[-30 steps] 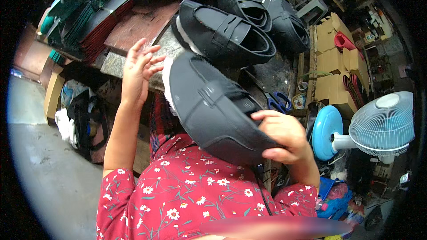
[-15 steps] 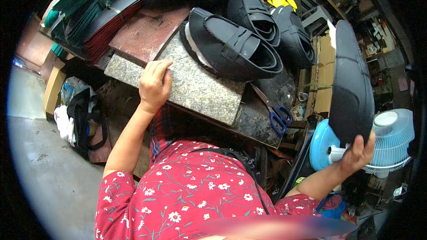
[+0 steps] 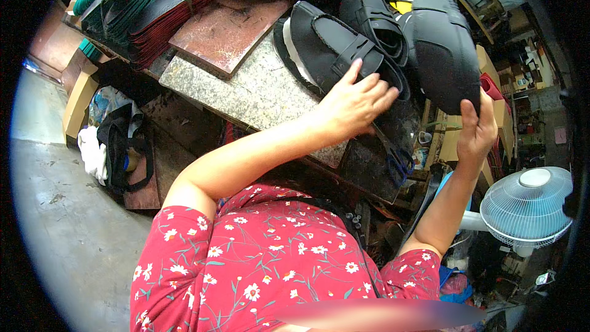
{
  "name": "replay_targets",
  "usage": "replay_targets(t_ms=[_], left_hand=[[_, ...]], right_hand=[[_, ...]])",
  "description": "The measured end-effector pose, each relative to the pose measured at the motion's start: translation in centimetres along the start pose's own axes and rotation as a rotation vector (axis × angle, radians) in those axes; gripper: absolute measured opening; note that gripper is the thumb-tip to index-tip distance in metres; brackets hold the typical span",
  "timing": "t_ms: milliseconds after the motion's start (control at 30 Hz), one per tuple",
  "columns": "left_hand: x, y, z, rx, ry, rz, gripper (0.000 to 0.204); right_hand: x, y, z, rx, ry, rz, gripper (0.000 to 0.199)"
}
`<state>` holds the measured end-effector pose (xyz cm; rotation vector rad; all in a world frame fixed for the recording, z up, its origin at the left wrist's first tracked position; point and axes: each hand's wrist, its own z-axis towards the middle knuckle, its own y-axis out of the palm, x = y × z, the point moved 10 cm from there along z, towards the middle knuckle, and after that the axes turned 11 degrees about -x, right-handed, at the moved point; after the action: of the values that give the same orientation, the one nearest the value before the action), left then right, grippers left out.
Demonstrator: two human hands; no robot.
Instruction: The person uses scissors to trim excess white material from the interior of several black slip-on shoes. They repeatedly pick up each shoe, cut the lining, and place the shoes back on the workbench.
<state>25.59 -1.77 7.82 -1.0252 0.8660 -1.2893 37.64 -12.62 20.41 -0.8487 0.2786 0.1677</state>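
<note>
My right hand [image 3: 477,132], raised at the right, is closed on one end of a black shoe [image 3: 444,43] that stands nearly upright, toe end up. My left hand [image 3: 359,101] reaches across the front of the bench to another black shoe [image 3: 322,40], lying on a speckled stone slab [image 3: 239,92]. Its index finger is stretched out and the others are slightly bent over the shoe's heel end; they look apart, and whether they touch it is hard to tell. A strap crosses this shoe, and pale material shows along its edge. Behind it lies a further black shoe [image 3: 369,12].
Blue-handled scissors [image 3: 401,167] lie at the bench's right, partly blurred. A reddish slab [image 3: 230,31] sits on the stone, beside tied stacks of dark sheets [image 3: 178,15]. A white fan [image 3: 527,206] stands at the right. A black bag [image 3: 126,147] is low on the left.
My left hand has moved right from the stone slab to the heel end of the lying shoe. My right hand has lifted the held shoe up and leftward, nearer the other shoes.
</note>
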Motion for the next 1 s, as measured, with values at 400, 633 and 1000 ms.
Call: replay_targets(t_ms=[400,633,1000], left_hand=[[-2.5,-4.3,-9.2,-0.13,0.177,-0.151,0.058],[-3.6,-3.4,-13.5,0.377,0.124,-0.086,0.066],[-4.2,-2.1,-14.0,0.445,0.083,-0.05,0.047]], right_hand=[[2.8,10.5,3.2,-0.308,-0.331,-0.313,0.026],[6.1,14.6,2.2,-0.298,-0.241,-0.331,0.04],[5.8,16.2,3.7,-0.159,-0.24,-0.288,0.04]])
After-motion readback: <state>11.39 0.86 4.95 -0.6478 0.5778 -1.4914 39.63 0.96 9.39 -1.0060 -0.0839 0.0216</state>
